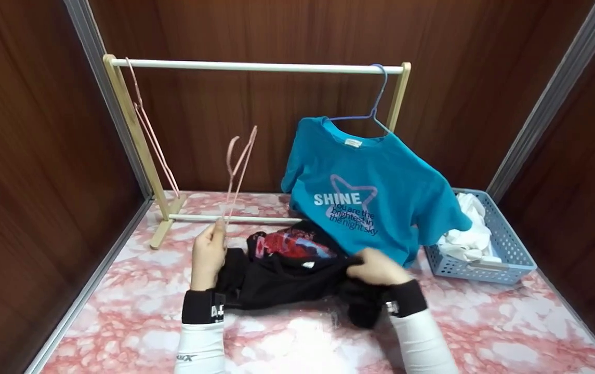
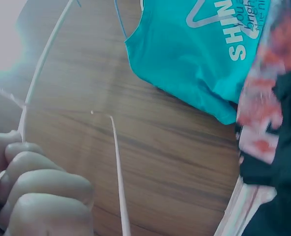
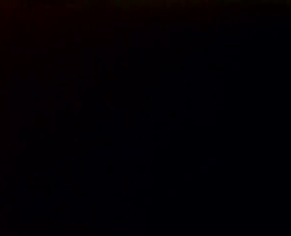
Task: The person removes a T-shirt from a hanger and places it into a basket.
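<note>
Dark wood-grain panels close in a tabletop patterned in pink and white marbling. A low rack stands toward the back, its white upper bar carrying a pink hanger at the left end and a blue hanger near the right, from which a blue T-shirt reading "SHINE" hangs aslant. At the right, a perforated light-blue basket contains white cloth.

Both forearms, in white sleeves with black bands at the wrists, reach forward from the near edge. The left hand is held upright, thumb uppermost and fingers curled round a second pink hanger; the hook and part of the frame rise above the fist, tilted slightly to the right. The right hand points inward, its back toward the camera, and appears to pinch the edge of a black shirt; the right wrist view is almost wholly dark, so the exact finger placement cannot be told.

The black shirt spreads between the two hands, its right part in the grip and its left part just beside the left wrist. A pale label shows at its collar, and a red print lies behind that, near the blue T-shirt's hem.
</note>
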The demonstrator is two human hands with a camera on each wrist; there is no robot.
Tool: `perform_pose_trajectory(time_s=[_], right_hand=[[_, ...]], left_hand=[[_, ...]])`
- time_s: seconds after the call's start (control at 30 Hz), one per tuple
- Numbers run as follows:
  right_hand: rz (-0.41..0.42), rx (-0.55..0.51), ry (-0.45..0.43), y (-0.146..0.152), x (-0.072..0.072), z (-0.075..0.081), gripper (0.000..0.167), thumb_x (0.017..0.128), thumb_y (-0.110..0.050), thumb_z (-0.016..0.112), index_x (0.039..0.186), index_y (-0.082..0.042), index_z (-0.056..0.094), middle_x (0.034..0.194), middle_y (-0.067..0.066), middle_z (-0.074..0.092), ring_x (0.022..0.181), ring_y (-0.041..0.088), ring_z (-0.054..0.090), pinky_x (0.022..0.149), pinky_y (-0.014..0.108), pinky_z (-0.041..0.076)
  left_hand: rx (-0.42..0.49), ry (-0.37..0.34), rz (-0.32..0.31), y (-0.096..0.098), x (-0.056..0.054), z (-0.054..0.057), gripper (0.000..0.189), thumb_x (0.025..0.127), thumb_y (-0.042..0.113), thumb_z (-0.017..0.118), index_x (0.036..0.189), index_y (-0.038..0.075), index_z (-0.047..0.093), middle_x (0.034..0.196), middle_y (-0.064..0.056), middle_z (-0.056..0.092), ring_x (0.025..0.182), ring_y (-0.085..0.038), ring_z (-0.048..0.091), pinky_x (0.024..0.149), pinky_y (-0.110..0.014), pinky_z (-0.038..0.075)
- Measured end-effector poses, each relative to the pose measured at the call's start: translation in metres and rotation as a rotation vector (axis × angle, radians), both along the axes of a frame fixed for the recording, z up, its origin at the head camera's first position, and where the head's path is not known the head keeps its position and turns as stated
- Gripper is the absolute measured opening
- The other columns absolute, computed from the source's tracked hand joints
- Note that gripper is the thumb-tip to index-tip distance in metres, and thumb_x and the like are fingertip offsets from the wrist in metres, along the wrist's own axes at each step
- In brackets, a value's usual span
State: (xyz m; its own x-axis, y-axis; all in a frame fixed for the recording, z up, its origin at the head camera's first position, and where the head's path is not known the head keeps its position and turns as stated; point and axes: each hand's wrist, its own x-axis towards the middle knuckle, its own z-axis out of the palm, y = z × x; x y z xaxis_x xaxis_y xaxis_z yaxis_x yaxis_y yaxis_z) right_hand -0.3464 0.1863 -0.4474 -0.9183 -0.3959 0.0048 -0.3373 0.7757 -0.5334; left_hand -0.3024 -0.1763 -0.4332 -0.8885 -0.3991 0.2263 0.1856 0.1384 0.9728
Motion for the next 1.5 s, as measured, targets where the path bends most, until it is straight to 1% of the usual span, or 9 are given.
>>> perform_pose_trajectory(time_s=[0.2,0.3,0.4,0.47,0.6,0.73,0.9,1.17,1.5], right_hand=[[-0.005,-0.406,0.229,0.014,0.019,0.037,0.009,0.086,-0.004,0.064,0.088,-0.010,0.070,0.085,0.002,0.066,0.079,0.014,0.056,0.077,0.026,0.047],[-0.034,-0.599,0.396,0.000,0.019,0.035,0.015,0.084,0.004,0.067,0.095,-0.005,0.071,0.097,0.008,0.068,0.091,0.017,0.060,0.087,0.020,0.045],[0.006,-0.648,0.528,-0.022,0.012,0.018,0.024,0.082,0.001,0.073,0.106,0.000,0.070,0.124,0.022,0.063,0.117,0.034,0.056,0.107,0.034,0.041],[0.036,-0.595,0.556,-0.037,0.009,0.005,0.034,0.084,-0.010,0.079,0.115,-0.003,0.068,0.144,0.028,0.048,0.133,0.046,0.043,0.115,0.054,0.035],[0.097,-0.384,0.446,-0.061,0.008,-0.017,0.062,0.080,-0.041,0.087,0.134,-0.020,0.061,0.169,0.024,0.011,0.151,0.055,0.014,0.113,0.081,0.019],[0.118,-0.143,0.307,-0.076,0.007,-0.033,0.089,0.068,-0.061,0.088,0.146,-0.035,0.052,0.173,0.016,-0.007,0.155,0.056,0.002,0.109,0.087,0.014],[0.130,0.047,0.167,-0.089,0.005,-0.043,0.123,0.056,-0.068,0.092,0.158,-0.040,0.031,0.172,0.014,-0.019,0.154,0.058,-0.001,0.104,0.088,0.024],[0.098,0.220,0.072,-0.100,0.003,-0.060,0.144,0.053,-0.068,0.094,0.164,-0.024,0.015,0.172,0.019,-0.011,0.149,0.064,0.015,0.095,0.084,0.039],[0.145,0.244,0.151,-0.101,-0.011,-0.059,0.116,0.066,-0.049,0.093,0.156,-0.010,0.030,0.163,0.027,0.024,0.133,0.060,0.039,0.088,0.065,0.056]], left_hand=[[0.113,-0.055,0.016,-0.005,0.001,0.003,0.045,0.110,0.036,0.048,0.070,0.016,0.048,0.054,0.009,0.039,0.038,-0.002,0.033,0.039,-0.018,0.029],[0.161,-0.065,0.006,-0.004,0.001,0.004,0.040,0.111,0.032,0.046,0.076,0.013,0.049,0.056,0.008,0.040,0.040,-0.003,0.033,0.038,-0.018,0.029],[0.208,-0.061,0.003,-0.003,0.001,0.004,0.033,0.111,0.023,0.043,0.085,0.007,0.052,0.059,0.007,0.040,0.043,-0.002,0.033,0.039,-0.016,0.028],[0.223,-0.052,0.009,-0.002,0.001,0.004,0.029,0.111,0.019,0.041,0.093,0.001,0.055,0.061,0.006,0.041,0.046,-0.003,0.034,0.040,-0.015,0.029],[0.227,-0.020,0.015,0.001,0.003,0.005,0.027,0.112,0.017,0.039,0.103,-0.004,0.056,0.064,0.005,0.040,0.049,-0.003,0.036,0.042,-0.015,0.031],[0.227,-0.013,-0.009,0.005,0.000,0.007,0.026,0.112,0.017,0.038,0.104,-0.002,0.053,0.065,0.004,0.040,0.050,-0.003,0.036,0.043,-0.015,0.032],[0.230,-0.017,-0.028,0.008,-0.012,0.021,0.024,0.112,0.017,0.036,0.101,0.001,0.049,0.069,0.003,0.040,0.051,-0.004,0.035,0.043,-0.015,0.031],[0.153,0.017,-0.011,0.007,-0.034,0.066,0.025,0.112,0.019,0.037,0.106,0.000,0.052,0.075,0.002,0.043,0.050,-0.004,0.037,0.042,-0.015,0.034],[0.090,0.060,0.068,-0.005,-0.056,0.121,0.023,0.112,0.013,0.037,0.101,0.001,0.054,0.072,0.001,0.044,0.044,-0.003,0.039,0.038,-0.015,0.035]])
